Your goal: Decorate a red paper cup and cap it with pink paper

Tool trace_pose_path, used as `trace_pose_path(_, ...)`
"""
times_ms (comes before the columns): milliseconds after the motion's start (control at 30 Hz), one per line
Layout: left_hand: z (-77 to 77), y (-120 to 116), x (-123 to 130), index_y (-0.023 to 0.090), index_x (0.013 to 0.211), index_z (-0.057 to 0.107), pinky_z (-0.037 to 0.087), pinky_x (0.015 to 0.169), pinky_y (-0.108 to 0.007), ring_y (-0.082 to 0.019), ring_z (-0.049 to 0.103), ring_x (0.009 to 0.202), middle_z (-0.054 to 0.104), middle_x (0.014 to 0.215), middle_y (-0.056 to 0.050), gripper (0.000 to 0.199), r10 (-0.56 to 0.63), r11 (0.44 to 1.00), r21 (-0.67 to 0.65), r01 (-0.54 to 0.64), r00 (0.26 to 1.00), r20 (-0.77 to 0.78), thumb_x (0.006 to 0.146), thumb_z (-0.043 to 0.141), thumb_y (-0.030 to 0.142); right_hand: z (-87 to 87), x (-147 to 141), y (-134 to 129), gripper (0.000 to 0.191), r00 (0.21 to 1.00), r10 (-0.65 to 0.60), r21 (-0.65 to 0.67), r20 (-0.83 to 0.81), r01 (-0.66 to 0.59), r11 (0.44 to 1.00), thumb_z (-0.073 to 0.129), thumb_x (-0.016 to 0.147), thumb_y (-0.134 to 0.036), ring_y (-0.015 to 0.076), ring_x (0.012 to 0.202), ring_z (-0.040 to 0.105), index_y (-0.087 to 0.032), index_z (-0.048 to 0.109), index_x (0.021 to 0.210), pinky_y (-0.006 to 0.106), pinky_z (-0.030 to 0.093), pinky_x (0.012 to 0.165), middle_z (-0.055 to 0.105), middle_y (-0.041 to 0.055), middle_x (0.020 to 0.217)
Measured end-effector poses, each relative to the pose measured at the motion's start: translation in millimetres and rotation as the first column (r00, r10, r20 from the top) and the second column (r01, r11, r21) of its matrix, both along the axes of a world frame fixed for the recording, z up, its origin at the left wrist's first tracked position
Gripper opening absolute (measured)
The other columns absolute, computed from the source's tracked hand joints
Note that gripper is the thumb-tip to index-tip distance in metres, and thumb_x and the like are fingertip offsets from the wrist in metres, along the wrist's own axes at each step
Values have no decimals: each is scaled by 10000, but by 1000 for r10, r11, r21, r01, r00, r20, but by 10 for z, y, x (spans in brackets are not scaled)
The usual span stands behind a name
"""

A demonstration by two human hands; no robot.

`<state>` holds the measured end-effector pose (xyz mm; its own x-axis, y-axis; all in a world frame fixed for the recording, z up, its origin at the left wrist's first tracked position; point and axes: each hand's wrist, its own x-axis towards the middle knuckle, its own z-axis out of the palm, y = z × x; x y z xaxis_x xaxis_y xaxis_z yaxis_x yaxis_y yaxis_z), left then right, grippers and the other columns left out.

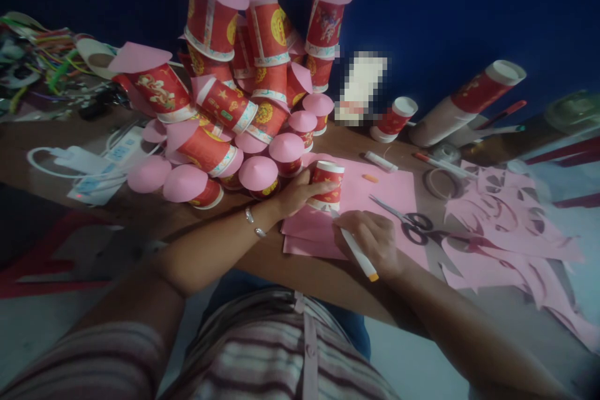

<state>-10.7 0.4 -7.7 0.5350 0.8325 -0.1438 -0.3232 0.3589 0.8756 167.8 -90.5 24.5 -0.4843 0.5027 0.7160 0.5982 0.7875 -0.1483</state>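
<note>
Hiding part of the red paper cup (330, 177) behind the left hand (298, 195), near the middle of the frame, and losing most of that hand's fingers from sight behind the cup. Cannot make out the dim upper tip of the white pen-like tool (356, 248), nor tell touching from lying just beside the cup's lower rim. Unable to identify anything under the pixelated patch (362, 84) above center right, or to separate the blurred tangle of cords (56, 50) at upper left. Overlapping too heavily for a sure count in the pile of cone-topped cups (210, 149), left of center and above. Cutting off the striped shirt (262, 350) at the bottom edge; blurring the pink scraps (546, 244) toward the right edge.

Holding the cup in the left hand, curled around it from the left. Clasping the tool in the right hand (370, 234), drawn nearly into a fist, below and to the right of the cup, with the orange end slanting toward lower right. Placing the cup roughly upright over the pink sheets (389, 182); cannot tell whether resting on them. Lying right of the right hand, near it: scissors (392, 209).
</note>
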Motion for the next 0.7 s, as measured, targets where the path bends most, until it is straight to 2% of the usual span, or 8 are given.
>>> trace_pose_path(333, -25, 0, -4, 177, 1189, 622, 534, 806, -327, -171, 652, 886, 677, 1029, -73, 508, -22, 999, 36, 22, 1000, 2, 765, 839, 353, 25, -2, -4, 195, 1000, 15, -36, 15, -14, 999, 636, 909, -66, 161, 686, 696, -154, 611, 1081, 262, 542, 589, 728, 42, 788)
trace_pose_path(700, 17, -5, -7, 172, 1161, 626, 521, 766, -306, -158, 643, 845, 674, 988, -62, 494, -36, 998, 52, 37, 999, -30, 765, 837, 379, -2, 0, 21, 152, 999, 23, -42, 24, -22, 999, 634, 932, -70, 158, 698, 695, -146, 593, 1058, 264, 543, 613, 730, 51, 801)
